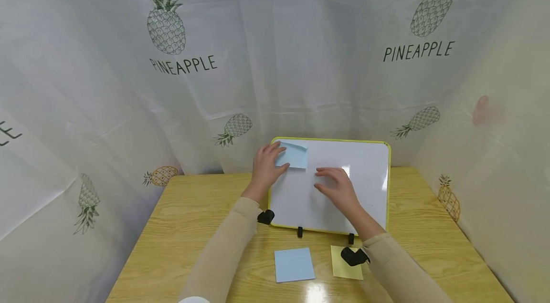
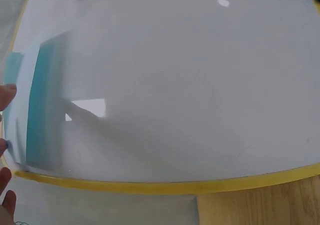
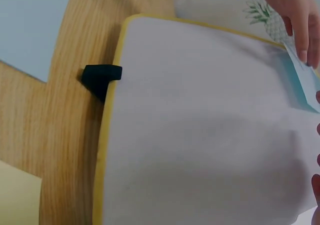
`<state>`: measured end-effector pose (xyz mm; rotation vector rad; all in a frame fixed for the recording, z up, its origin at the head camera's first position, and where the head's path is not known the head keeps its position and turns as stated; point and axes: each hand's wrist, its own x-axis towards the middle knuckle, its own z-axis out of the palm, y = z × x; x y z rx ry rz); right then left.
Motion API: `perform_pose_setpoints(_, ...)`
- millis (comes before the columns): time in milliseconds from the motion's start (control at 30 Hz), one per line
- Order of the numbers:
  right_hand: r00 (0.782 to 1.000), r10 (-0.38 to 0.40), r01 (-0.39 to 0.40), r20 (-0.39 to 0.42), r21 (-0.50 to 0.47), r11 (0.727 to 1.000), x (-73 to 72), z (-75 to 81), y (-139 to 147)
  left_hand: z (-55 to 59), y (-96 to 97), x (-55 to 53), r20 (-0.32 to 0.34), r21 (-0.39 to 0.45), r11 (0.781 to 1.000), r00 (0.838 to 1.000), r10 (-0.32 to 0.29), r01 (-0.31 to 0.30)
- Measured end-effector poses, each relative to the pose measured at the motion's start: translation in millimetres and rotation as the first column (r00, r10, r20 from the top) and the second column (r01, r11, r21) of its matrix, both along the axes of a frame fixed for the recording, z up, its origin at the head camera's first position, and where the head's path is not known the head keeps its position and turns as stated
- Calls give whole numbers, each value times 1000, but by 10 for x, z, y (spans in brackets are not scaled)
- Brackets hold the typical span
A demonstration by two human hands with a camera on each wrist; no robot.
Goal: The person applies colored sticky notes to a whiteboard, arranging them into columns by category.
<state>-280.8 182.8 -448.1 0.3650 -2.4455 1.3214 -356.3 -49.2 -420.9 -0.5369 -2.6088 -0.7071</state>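
Against pineapple-print curtain [image 1: 283,55], over table [image 1: 202,212]: touching curling blue note [image 1: 297,155] at upper left of whiteboard [image 1: 296,198] with outstretched left hand [image 1: 265,167]; holding right hand [image 1: 341,191] empty, relaxed; probably handling light, flexible, crease-prone; gripping best by edges.

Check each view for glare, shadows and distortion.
Head: glare on the whiteboard and on the tabletop near the blue pad; left wrist: white reflections, a soft shadow streak, the yellow frame bowed; right wrist: soft shadows across the whiteboard.

Head view high, facing forward-down; wrist views close, sharing whiteboard [image 1: 296,195].
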Motion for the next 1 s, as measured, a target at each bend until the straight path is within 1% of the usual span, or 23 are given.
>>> perform_pose_setpoints(133,1000,16,-16,-2,1,1000,64,-65,71,18,22,-6,8,2,1000,1000,-22,22)
perform_pose_setpoints(300,999,35,-35,6,16,999,141,-157,124,33,69,0,30,31,997,997,-65,64)
perform_pose_setpoints(367,999,46,-46,10,10,999,178,-188,138,41,90,3,41,42,996,996,-79,78)
perform_pose_setpoints(467,998,63,-62,20,-13,998,241,-230,162,40,121,-2,46,36,995,994,-96,95)
perform_pose_setpoints(733,993,109,-109,41,-17,994,440,-343,206,16,179,-33,26,32,982,982,-187,186)
perform_pose_setpoints(900,989,141,-140,35,-23,990,546,-399,232,9,219,-54,23,21,976,976,-217,217)
perform_pose_setpoints(1000,989,145,-145,38,-13,989,599,-425,249,14,239,-64,31,12,973,973,-229,229)
